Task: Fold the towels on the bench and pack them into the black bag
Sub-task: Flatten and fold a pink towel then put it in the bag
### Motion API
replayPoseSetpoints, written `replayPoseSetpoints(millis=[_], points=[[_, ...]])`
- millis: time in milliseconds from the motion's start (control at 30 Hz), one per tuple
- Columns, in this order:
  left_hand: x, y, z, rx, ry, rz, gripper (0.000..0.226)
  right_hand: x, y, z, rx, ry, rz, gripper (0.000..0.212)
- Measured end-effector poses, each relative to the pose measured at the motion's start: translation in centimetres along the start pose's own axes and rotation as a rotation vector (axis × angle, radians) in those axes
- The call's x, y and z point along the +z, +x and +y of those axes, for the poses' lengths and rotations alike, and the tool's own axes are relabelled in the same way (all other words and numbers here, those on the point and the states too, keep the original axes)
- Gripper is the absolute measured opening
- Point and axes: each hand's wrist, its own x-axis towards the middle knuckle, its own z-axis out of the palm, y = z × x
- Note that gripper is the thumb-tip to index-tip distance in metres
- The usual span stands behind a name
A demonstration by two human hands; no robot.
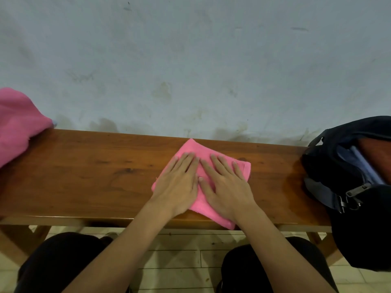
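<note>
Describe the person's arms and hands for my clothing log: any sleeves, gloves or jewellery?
Both forearms are bare as far as the view shows: no sleeves reach them. The left hand and right hand wear no gloves, and no rings, watch or bracelets show. Fingernails are short and unpainted. Dark trousers cover the knees below.

We see both bare forearms reaching forward from the near edge, converging toward the centre. Left hand (178, 182) lies palm down, fingers straight and close together, pointing far and slightly right. Right hand (227, 185) lies palm down just beside it, fingers straight and spread, pointing far-left. The two thumbs touch between the hands
</note>
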Motion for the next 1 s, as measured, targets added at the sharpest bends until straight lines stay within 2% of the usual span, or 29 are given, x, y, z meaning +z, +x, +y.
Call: replayPoseSetpoints(millis=[67, 267, 333, 433, 500, 567, 633, 700, 733, 833, 900, 1000], points=[[0.5, 0.5, -0.8, -0.003, -0.022, -0.063, 0.063, 0.0, 0.1, 0.4, 0.020, -0.022, -0.049, 0.065], [1.1, 1.4, -1.8, 0.038, -0.055, -0.058, 0.072, -0.4, 0.2, 0.4, 0.144, -0.046, -0.072, 0.072], [1.0, 1.7, -1.7, 0.022, -0.015, 0.011, 0.068, -0.8, -0.1, 0.3, 0.218, -0.059, -0.096, 0.074], [0.2, 1.6, -1.0, -0.015, 0.090, 0.220, 0.039, -1.8, -0.9, -0.1, 0.335, -0.209, -0.049, 0.080], [0.4, 1.4, 0.1, -0.030, 0.057, 0.371, 0.023, -2.5, -1.5, -0.2, 0.397, -0.289, -0.009, 0.081], [1.1, 1.0, 1.1, -0.041, -0.051, 0.435, 0.023, -2.9, -1.6, 0.0, 0.428, -0.298, 0.034, 0.080], [1.3, 0.6, 1.8, -0.092, -0.181, 0.365, 0.042, -2.6, -1.1, 0.5, 0.413, -0.258, 0.192, 0.069], [1.5, 0.5, 1.9, -0.116, -0.237, 0.236, 0.057, -2.1, -0.5, 0.7, 0.295, -0.141, 0.346, 0.055], [1.5, 0.6, 1.5, -0.086, -0.207, 0.179, 0.061, -1.7, -0.2, 0.7, 0.220, -0.090, 0.361, 0.051], [1.1, 1.1, 0.0, 0.048, -0.153, 0.034, 0.062, -1.4, 0.3, 0.7, 0.078, -0.014, 0.168, 0.059], [0.4, 1.4, -0.6, 0.057, -0.108, -0.001, 0.058, -1.2, 0.3, 1.1, 0.129, 0.023, 0.041, 0.065], [-0.3, 1.6, -0.5, -0.035, 0.037, 0.055, 0.051, -1.1, -0.3, 0.8, 0.273, 0.078, -0.009, 0.071]])
